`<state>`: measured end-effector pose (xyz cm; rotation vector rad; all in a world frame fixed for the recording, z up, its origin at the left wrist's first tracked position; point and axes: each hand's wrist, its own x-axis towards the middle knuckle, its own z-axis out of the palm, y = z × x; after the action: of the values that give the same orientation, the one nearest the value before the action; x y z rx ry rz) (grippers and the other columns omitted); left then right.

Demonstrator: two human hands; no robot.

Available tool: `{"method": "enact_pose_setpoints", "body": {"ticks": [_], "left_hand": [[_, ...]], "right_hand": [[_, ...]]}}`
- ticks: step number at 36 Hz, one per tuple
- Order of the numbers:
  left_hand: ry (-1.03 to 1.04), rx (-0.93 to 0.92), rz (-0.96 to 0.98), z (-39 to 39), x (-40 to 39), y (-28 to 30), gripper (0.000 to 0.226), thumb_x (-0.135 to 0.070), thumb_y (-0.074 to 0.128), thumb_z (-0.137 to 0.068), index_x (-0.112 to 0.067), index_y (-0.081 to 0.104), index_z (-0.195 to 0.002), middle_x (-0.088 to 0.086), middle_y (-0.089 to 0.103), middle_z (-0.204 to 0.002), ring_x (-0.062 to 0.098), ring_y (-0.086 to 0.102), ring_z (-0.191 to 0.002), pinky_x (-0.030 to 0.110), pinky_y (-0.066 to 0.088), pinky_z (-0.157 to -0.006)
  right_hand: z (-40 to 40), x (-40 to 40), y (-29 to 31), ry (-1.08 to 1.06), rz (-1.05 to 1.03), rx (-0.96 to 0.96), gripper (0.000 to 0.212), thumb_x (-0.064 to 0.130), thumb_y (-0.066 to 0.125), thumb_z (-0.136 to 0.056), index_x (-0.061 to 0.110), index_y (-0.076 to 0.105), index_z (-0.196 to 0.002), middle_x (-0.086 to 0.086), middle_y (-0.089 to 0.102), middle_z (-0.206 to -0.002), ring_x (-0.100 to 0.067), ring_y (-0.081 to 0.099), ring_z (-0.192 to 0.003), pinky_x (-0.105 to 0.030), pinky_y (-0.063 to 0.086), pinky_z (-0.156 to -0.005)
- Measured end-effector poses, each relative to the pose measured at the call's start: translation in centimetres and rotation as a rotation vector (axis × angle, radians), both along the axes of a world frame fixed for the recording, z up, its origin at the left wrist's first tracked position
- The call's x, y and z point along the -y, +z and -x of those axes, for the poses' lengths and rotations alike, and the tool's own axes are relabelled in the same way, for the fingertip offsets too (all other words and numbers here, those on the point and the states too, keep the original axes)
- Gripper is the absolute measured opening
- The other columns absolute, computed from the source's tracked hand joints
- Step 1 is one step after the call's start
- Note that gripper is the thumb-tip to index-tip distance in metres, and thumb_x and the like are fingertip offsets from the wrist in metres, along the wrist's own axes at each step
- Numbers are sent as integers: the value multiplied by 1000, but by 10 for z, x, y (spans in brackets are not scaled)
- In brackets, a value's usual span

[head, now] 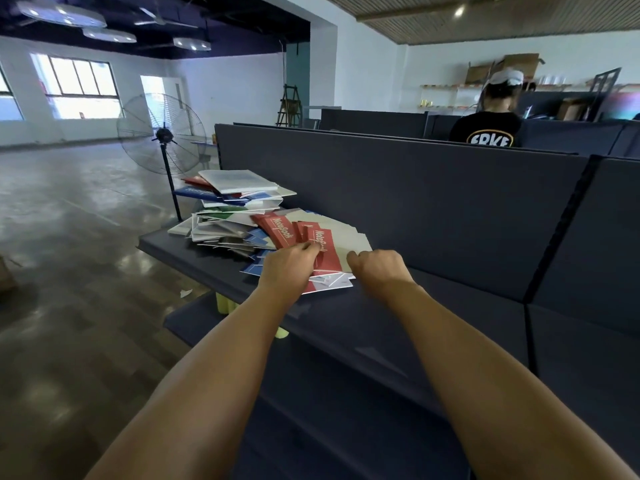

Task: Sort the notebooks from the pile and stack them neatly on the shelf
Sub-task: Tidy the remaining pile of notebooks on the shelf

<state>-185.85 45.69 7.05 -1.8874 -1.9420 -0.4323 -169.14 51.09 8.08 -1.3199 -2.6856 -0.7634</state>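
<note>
Red card covers with white "Notebook" lettering are what both hands are busy with: a red notebook lies near the front of a messy pile of thin notebooks spread over the top board of a dark navy shelf unit. The left hand has its fingers curled over the near edge of that red notebook, fingertips pressing on the cover, so it looks like it's got hold of it. The right hand is just beside it, knuckles up and fingers curled under at the edge of a pale beige notebook lying next to the red one; can't really tell if it's gripping that or just resting there. A second red notebook sits a bit further back, tilted, and blue-and-white covers poke out underneath at the front. Behind the loose pile there's a rougher stack topped by a white-grey notebook.

Further out: the shelf has a tall navy back panel and a lower board below, where some pale yellow cylinders peek out. A black standing fan with a round wire cage stands on the shiny grey concrete floor beyond the shelf's left end. Over the partitions, a person in a black printed T-shirt and white cap faces away.
</note>
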Motion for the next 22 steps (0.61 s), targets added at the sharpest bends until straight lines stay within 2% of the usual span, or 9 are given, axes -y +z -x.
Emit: {"method": "enact_pose_setpoints", "body": {"ticks": [3,6,12,18,22], "left_hand": [[-3,-72,-2,-11,0,0,31,-19,50,-97,-19,49,-129,-1,63,-120,25,64,-103,35,51,-80],[-43,-89,-23,-22,-1,-2,32,-16,49,-97,-19,50,-129,-4,59,-128,23,64,-106,35,52,-81],[-123,-76,-48,-47,0,-3,35,-14,48,-96,-18,51,-130,-3,59,-131,22,62,-109,34,51,-79],[-154,-41,-29,-84,0,-5,40,-9,44,-94,-19,49,-132,-5,58,-131,26,63,-107,37,51,-79],[-217,-51,-14,-110,4,-6,39,-11,43,-96,-20,48,-134,-5,57,-131,23,62,-107,36,51,-79]], "right_hand": [[-10,5,-2,-4,-17,-63,29,4,46,-90,11,49,-118,-4,62,-107,-25,62,-95,-28,32,-59],[-23,10,-3,-7,-47,-143,30,16,46,-92,14,47,-123,-3,60,-109,-24,59,-98,-29,33,-62],[-51,13,-4,-72,-31,-135,54,1,44,-90,15,33,-140,-4,59,-113,-26,63,-96,-29,37,-60],[-88,18,-5,-118,-60,-134,56,-1,47,-88,14,32,-140,-4,58,-110,-23,63,-91,-29,37,-57],[-114,28,-7,-190,-69,-176,53,2,47,-90,16,34,-139,-4,57,-109,-22,62,-89,-28,37,-57]]}}
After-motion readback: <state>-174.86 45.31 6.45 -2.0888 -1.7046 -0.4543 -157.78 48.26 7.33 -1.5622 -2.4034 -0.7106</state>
